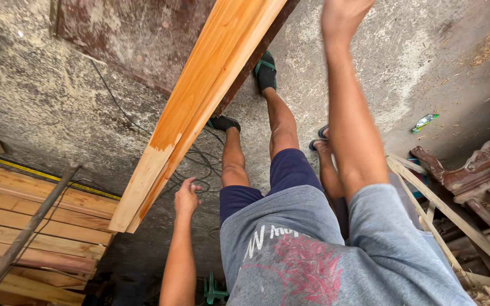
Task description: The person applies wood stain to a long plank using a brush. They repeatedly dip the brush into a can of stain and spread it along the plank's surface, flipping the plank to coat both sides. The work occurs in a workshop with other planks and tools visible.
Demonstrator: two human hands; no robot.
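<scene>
— From the head camera, where is the plank?

— The long orange wooden plank (199, 107) slants up across the frame, its pale lower end near the stack of boards (35, 226).

— And the hands?

— The left hand (186, 197) sits just beside the plank's underside, fingers curled; I cannot tell if it grips. The right hand (341, 14) is raised at the top edge, its fingers cut off, so grip unknown.

— How will it handle?

— I judge it stiff, fairly heavy, smooth-faced; best held by its edges, one hand near each end.
</scene>
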